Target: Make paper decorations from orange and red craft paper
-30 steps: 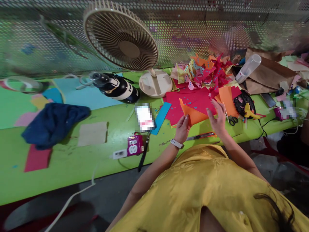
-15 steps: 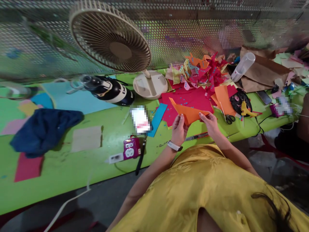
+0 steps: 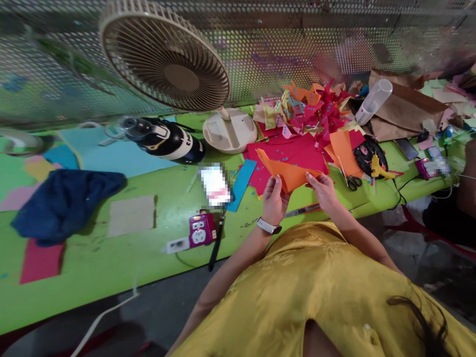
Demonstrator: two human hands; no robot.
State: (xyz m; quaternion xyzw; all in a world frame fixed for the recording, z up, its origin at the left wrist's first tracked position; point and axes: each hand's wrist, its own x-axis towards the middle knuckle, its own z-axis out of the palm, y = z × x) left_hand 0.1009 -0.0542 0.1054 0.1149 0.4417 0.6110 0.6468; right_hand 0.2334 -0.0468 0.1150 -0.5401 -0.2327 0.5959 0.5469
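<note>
A folded piece of orange paper (image 3: 292, 174) is held up between both hands over the near side of the table. My left hand (image 3: 275, 201), with a white-strapped watch on its wrist, pinches its left part. At the paper's right end, my right hand (image 3: 323, 191) grips it between thumb and fingers. Red paper sheets (image 3: 297, 148) with small blue bits on them lie just behind. Below the hands is a utility knife (image 3: 303, 210) on the table. A strip of blue paper (image 3: 242, 185) rests left of my left hand.
A fan (image 3: 182, 77) and a black bottle (image 3: 163, 139) stand at the back left. Folded paper pieces (image 3: 305, 109) are heaped behind the red sheets. Scissors (image 3: 352, 182), a black tray (image 3: 370, 156) and a yellow glue gun (image 3: 380, 168) lie right. A purple power socket (image 3: 202, 230) sits near the front edge.
The left tip of the orange paper has shifted slightly and its fold looks a little more spread. Both hands keep their hold. The view has moved slightly.
</note>
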